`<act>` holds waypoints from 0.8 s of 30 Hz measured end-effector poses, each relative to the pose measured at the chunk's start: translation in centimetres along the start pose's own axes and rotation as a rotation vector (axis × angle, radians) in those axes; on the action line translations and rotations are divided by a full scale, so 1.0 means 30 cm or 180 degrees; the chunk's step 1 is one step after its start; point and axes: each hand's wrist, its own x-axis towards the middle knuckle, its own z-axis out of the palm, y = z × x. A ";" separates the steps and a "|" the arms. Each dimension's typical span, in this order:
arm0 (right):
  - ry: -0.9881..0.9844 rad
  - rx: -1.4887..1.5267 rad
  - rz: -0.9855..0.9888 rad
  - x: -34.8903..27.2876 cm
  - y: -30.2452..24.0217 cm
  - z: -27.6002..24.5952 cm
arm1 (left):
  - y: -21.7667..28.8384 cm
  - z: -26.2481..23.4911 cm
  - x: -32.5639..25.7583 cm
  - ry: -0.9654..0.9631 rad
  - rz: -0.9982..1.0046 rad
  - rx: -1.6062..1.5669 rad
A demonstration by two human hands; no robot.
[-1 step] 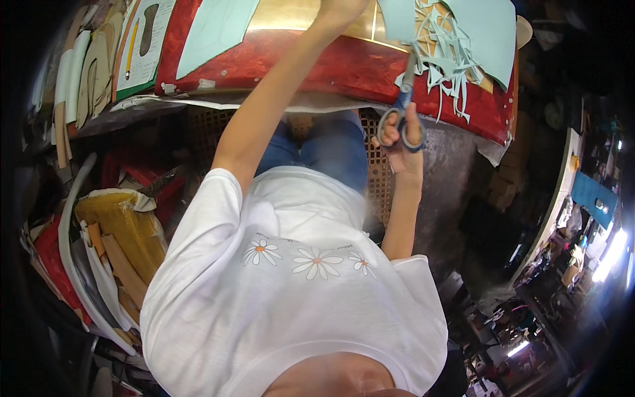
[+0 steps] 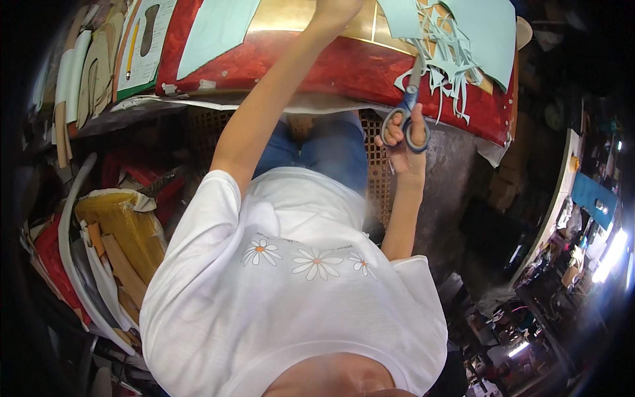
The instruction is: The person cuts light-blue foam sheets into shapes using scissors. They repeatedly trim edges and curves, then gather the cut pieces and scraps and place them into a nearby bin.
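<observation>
My right hand (image 2: 402, 142) is closed on scissors (image 2: 411, 96) with blue-and-grey handles, fingers and thumb through the loops. Their blades point away from me, over the table's front edge, and the tips meet the lower corner of a pale blue sheet piece (image 2: 400, 18). At the top edge of the view, my left hand (image 2: 338, 10) is just left of that piece; its fingers are cut off, so what they hold cannot be seen. Thin pale blue offcut strips (image 2: 450, 49) lie tangled right of the blades, some hanging over the front edge.
The table has a red surface (image 2: 284, 66) with a brass-coloured plate (image 2: 278, 20). Larger pale blue sheets lie at left (image 2: 215, 36) and right (image 2: 489, 33). A written paper (image 2: 155, 49) bears a yellow pencil (image 2: 133, 49) and a dark sole-shaped template (image 2: 149, 30). Rolled materials (image 2: 119, 264) stand lower left.
The scissors and my right hand have shifted slightly right and nearer to me. The pale blue piece has moved a little right and nearer too. My left hand has moved only slightly.
</observation>
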 end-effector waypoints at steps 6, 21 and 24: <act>-0.0701 -0.0308 -0.0490 -0.015 0.089 0.047 | 0.075 -0.034 -0.184 0.0113 -0.0650 -0.0805; -0.2040 0.3058 0.0104 0.073 -0.098 0.109 | 0.095 -0.044 -0.329 0.0909 -0.0143 -0.1112; -0.1771 0.3664 -0.0124 0.069 -0.196 0.144 | 0.107 -0.049 -0.331 0.0817 -0.0291 -0.1148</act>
